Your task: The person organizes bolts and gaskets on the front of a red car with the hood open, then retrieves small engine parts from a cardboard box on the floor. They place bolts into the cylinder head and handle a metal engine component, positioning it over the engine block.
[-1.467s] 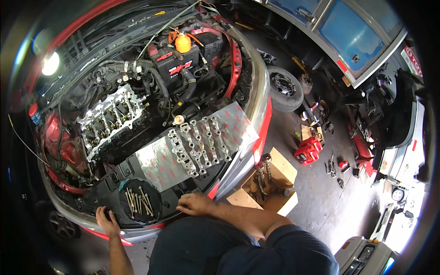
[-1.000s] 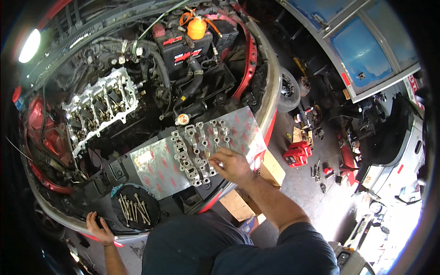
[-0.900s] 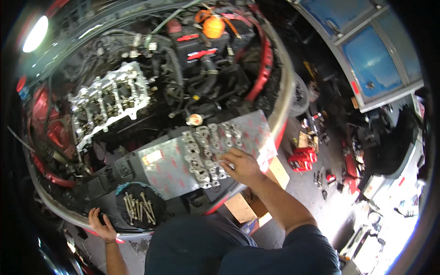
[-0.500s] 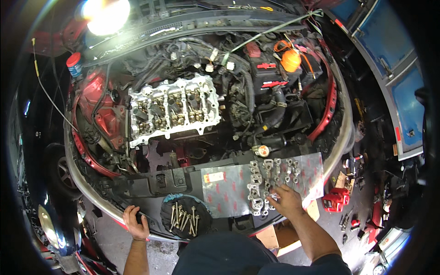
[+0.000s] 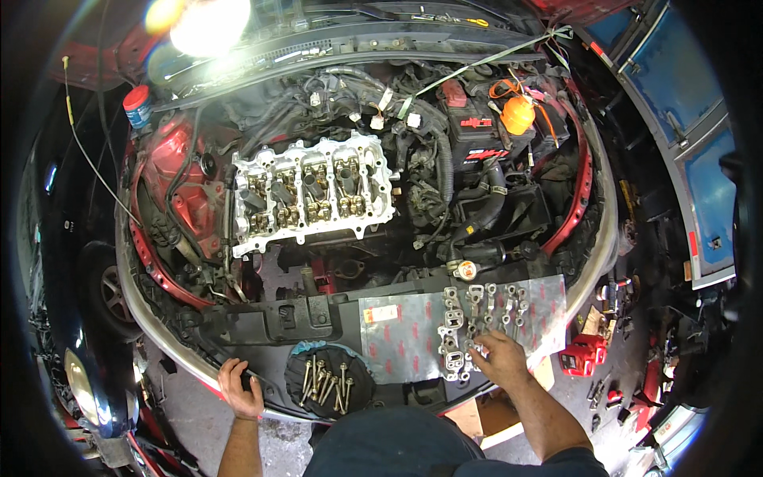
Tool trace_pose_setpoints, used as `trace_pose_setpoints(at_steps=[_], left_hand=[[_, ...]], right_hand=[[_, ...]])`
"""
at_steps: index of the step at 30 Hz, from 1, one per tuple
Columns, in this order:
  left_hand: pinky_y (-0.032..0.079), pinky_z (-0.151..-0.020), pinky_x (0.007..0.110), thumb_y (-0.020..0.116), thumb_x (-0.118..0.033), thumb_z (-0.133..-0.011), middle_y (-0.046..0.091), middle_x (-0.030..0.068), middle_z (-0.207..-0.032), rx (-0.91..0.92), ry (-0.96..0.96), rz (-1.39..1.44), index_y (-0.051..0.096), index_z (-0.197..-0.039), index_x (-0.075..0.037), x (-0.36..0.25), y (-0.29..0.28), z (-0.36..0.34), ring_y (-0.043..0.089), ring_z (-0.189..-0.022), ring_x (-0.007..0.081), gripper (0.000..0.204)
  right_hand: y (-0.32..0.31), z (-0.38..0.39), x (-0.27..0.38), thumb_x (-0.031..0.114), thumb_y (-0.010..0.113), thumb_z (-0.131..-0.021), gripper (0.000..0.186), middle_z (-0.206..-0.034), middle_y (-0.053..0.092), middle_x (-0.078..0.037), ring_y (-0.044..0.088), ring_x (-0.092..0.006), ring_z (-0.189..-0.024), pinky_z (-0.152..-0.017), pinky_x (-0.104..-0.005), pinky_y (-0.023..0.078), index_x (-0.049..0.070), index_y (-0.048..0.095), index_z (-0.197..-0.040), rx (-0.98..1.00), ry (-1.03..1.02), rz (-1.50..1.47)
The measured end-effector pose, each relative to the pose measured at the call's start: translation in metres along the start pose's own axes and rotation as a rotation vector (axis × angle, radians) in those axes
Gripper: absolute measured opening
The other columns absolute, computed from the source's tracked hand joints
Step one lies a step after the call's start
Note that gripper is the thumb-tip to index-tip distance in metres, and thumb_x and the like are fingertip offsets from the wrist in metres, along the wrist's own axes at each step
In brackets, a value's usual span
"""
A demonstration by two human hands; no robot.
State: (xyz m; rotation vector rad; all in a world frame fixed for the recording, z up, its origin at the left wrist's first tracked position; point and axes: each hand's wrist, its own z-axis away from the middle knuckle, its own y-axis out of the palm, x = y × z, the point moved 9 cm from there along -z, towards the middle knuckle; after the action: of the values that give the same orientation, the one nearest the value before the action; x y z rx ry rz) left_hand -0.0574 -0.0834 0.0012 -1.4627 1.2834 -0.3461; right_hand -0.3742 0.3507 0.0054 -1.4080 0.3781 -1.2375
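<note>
My right hand (image 5: 504,362) is over several metal camshaft bearing caps (image 5: 454,319) set out in columns on a grey printed sheet (image 5: 397,343). Its thumb and forefinger close around one small cap, partly hidden by the fingers. My left hand (image 5: 241,389) rests on the car's front edge (image 5: 205,378), fingers somewhat apart and holding nothing. Between the hands sits a round dark container (image 5: 358,395) with a blue rim, with several long bolts (image 5: 324,383) lying in it. Beyond, the bright cylinder head (image 5: 314,191) sits in the engine bay with its valve gear exposed.
A battery (image 5: 477,131), an orange container (image 5: 517,116) and black hoses fill the right of the bay. A red-capped tub (image 5: 137,107) stands at the far left. A lamp (image 5: 210,24) glares above. Red jugs (image 5: 582,355) and tools lie on the floor at right.
The whole view has shifted slightly, so things appear a little lower and to the right. Both hands stay at nearly the same places on the car and among the caps.
</note>
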Motion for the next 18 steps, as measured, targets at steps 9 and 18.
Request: trace_pose_setpoints(at_steps=[9,18], left_hand=[[0.04,-0.102,0.05,0.061,-0.016,-0.082,0.058,0.0233,-0.119,-0.004,0.021,0.003,0.064,-0.111,0.004,0.006,0.002,0.004,0.054,-0.114,0.0416,0.036],[0.04,-0.103,0.052,0.055,-0.016,-0.096,0.057,0.0252,-0.128,0.025,0.062,-0.026,0.061,-0.119,0.006,0.016,0.01,0.013,0.054,-0.118,0.043,0.033]], right_hand=[[-0.001,0.003,0.001,0.027,0.07,-0.089,0.021,-0.089,0.065,-0.008,0.068,-0.0274,-0.084,-0.074,-0.0405,0.055,0.01,0.071,-0.1,-0.047,-0.015,-0.047],[0.004,0.009,-0.014,0.027,0.071,-0.087,0.025,-0.089,0.064,-0.008,0.065,-0.0253,-0.079,-0.072,-0.0372,0.054,0.009,0.07,-0.104,-0.025,0.063,-0.229]])
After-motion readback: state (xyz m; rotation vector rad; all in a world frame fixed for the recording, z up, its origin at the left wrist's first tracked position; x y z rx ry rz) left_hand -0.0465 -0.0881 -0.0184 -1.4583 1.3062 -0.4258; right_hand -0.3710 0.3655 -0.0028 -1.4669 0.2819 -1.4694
